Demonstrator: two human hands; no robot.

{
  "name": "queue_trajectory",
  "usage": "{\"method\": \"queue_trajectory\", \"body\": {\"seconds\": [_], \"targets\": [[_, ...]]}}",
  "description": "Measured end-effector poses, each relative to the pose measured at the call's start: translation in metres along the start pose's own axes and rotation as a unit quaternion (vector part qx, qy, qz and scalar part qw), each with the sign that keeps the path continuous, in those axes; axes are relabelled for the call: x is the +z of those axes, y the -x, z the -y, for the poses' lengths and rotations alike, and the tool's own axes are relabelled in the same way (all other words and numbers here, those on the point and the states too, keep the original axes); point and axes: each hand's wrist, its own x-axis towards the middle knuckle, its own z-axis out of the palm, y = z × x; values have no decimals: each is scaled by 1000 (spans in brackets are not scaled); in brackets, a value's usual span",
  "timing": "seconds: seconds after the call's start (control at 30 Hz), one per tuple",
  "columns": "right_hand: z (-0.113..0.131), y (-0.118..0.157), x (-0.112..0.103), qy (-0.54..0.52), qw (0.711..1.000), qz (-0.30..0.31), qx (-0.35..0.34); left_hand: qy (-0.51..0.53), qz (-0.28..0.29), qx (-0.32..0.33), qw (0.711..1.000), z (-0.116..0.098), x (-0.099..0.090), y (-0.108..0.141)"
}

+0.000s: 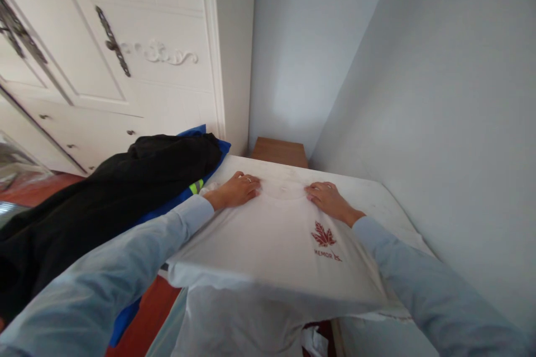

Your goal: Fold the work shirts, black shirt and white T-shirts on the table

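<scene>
Blue sleeves (109, 273) lead to left hand (238, 189) and right hand (330, 199), fingers bent, contacting T-shirt (268, 245) beside collar (283, 197); grip cannot be determined.

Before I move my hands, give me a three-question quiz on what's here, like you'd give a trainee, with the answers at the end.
1. Name the shape: what is printed in red above the lettering on the white shirt?
2. True or false: your left hand touches the shirt, while your right hand is well away from it.
3. Multiple choice: where does the black cloth lie?
A) On the left-hand side of the shirt
B) On the right-hand side of the shirt
C) On top of the shirt's lettering

Key: 1, a leaf; 2, false; 3, A.
</scene>
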Motion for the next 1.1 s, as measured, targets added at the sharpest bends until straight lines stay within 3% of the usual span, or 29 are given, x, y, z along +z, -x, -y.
{"method": "queue_trajectory", "body": {"seconds": [0.2,0.37,0.47,0.53,0.6,0.67,0.73,0.8,0.97,1.1], "targets": [[-26,-24,14,38,998,-15,38,-14,53,-13,998,27,9,-25],[-37,-50,10,39,996,24,81,-67,23,26,997,48,9,-62],[-36,-56,7,38,995,29,92,-93,-14,13,995,46,1,-67],[-28,-52,5,16,995,-6,96,-94,-21,-28,995,35,-7,-57],[-15,-38,2,-26,994,-64,85,-75,-9,-50,996,18,-13,-37],[-1,-17,-1,-59,993,-94,48,-48,10,-30,998,0,-15,-11],[7,9,-1,-60,995,-76,10,-28,34,-6,999,-13,-11,12],[3,37,1,-49,997,-64,16,-21,60,-13,998,-18,-5,30],[-60,100,12,-57,983,-68,160,-27,79,-110,990,4,5,43],[-115,143,13,-45,975,-42,214,-43,50,-129,989,30,2,43]]}}
